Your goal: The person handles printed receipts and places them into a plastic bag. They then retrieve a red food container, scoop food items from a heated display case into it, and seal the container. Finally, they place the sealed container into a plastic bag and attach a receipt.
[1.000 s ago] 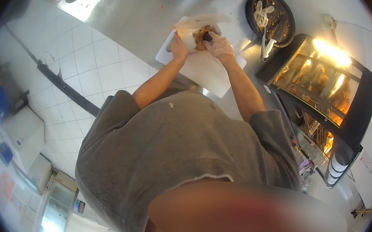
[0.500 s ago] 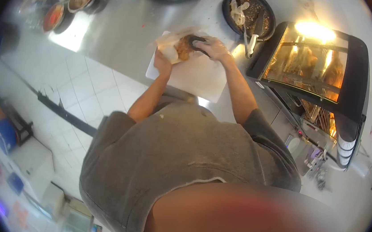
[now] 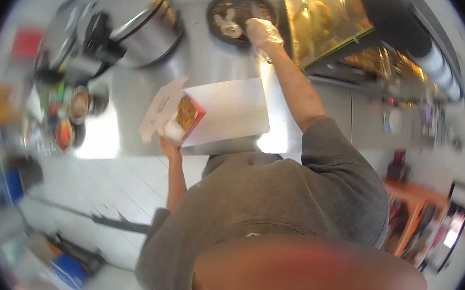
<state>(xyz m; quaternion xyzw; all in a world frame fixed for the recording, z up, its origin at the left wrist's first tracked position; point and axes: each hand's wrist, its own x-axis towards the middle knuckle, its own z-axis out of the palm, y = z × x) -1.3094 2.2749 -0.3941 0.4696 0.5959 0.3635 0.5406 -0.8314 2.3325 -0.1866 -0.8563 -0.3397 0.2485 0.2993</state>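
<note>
1. We are holding the left hand (image 3: 169, 149) against the near corner of an open takeaway box (image 3: 196, 120), with the box covering part of that hand.
2. The box is sitting at the left end of a white board (image 3: 229, 117), its red wall facing the board and its pale lid flap (image 3: 159, 107) spreading out to the left.
3. Inside the box, brown food (image 3: 187, 114) is lying just beyond a rounded white portion (image 3: 174, 130), which is filling the near end.
4. We are reaching the right hand (image 3: 263, 33), in a clear glove, to the right side of a round black pan (image 3: 222, 5), where a knife blade (image 3: 255, 8) is showing just beyond the hand.
5. A crumpled pale item (image 3: 230, 25) is lying in the pan, left of the right hand.
6. With this blur and overlap, we are unable to tell whether either hand's fingers are clamped or apart.
7. A glowing glass cabinet (image 3: 327, 31) is standing right of the pan, and a large silver pot (image 3: 154, 39) is standing to its left on the steel counter (image 3: 196, 57).
8. Two small bowls (image 3: 64, 133) are standing farther left, the nearer one holding something red.
</note>
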